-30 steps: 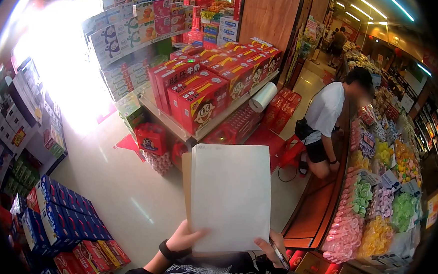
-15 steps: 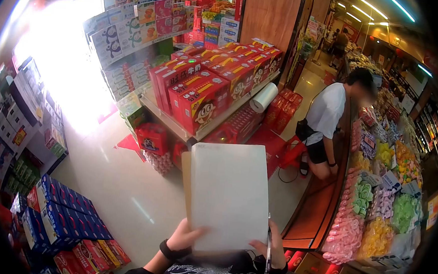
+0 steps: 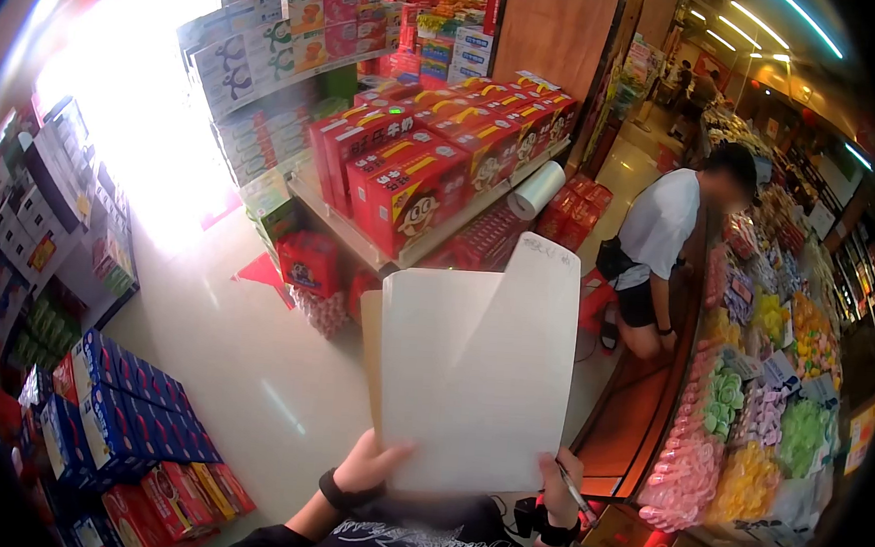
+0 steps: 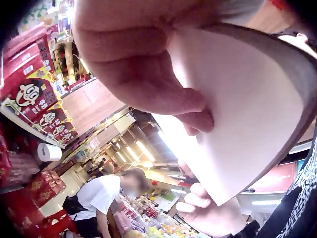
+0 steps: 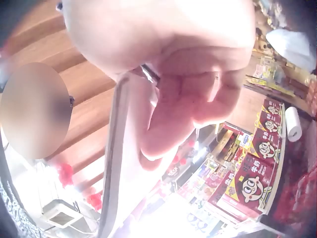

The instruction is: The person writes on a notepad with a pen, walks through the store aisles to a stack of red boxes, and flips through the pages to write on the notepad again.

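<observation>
A: How many things are close up?

B: 2 hands, 1 pad [image 3: 441, 374] and 1 pen [image 3: 578, 493]. The pad is in the air between the hands. At its right side 1 sheet [image 3: 542, 330] slants up past the pad's top edge, with handwriting [image 3: 551, 250] near the sheet's top.

A: And how are the hands posed?

B: The left hand [image 3: 371, 463] grips the pad's lower left corner, thumb on the paper, fingers behind, just the pad's thickness between them. The right hand [image 3: 556, 491] is at the lower right corner, thumb on the paper's edge, fingers curled, holding the pen so it slants outward. There are 2 black bands [image 3: 344, 491], 1 per wrist.

A: Farther off?

B: Blue boxes [image 3: 138, 416] stacked at lower left. Then 1 display stand [image 3: 350, 232], its red cartons [image 3: 413, 187] reaching the near corner; they overlap too much to count. 1 white roll [image 3: 538, 189] is by its right edge. Beyond, 1 person [image 3: 653, 222] in a white shirt leans at the left edge of the wooden counter [image 3: 620, 435].
</observation>
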Demonstrator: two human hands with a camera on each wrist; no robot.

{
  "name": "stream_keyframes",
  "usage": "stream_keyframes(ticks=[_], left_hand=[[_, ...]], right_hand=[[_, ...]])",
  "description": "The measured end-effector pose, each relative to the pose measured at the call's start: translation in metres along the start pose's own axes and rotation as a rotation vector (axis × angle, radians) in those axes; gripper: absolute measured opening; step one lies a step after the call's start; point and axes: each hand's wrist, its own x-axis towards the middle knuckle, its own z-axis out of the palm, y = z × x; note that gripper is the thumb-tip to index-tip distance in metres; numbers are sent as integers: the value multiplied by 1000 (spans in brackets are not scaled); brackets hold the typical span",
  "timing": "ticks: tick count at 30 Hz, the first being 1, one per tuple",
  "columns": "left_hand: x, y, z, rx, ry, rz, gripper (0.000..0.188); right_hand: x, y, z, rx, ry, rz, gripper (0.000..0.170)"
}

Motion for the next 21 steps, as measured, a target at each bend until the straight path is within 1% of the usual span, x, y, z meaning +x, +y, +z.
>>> stream_keyframes(ticks=[1,2,5,8,10,11,14,17,19,21], left_hand=[[-1,1,2,-36,14,-13,21],[-1,1,1,-25,17,-17,20],[1,-1,-2,-6,34,-27,16],[4,0,-2,-30,64,-23,14],[5,5,1,-56,77,-11,12],[5,4,0,-54,67,5,15],[5,0,-3,-52,40,31,22],[3,3,-2,-52,30,22,24],[2,4,-2,-45,33,19,24],[-1,7,1,-65,27,4,24]], right_hand=[[0,2,0,57,20,-2,26],[-1,10,1,101,49,-14,29],[-4,18,-6,162,-45,-17,38],[0,-1,6,78,-11,-138,43],[2,-6,14,54,-37,-178,49],[2,-8,15,42,-50,-199,52],[-1,-15,12,-151,-61,-200,55],[-3,22,2,80,-6,-58,60],[-3,31,-1,205,-3,16,62],[-1,34,-2,276,-13,51,63]])
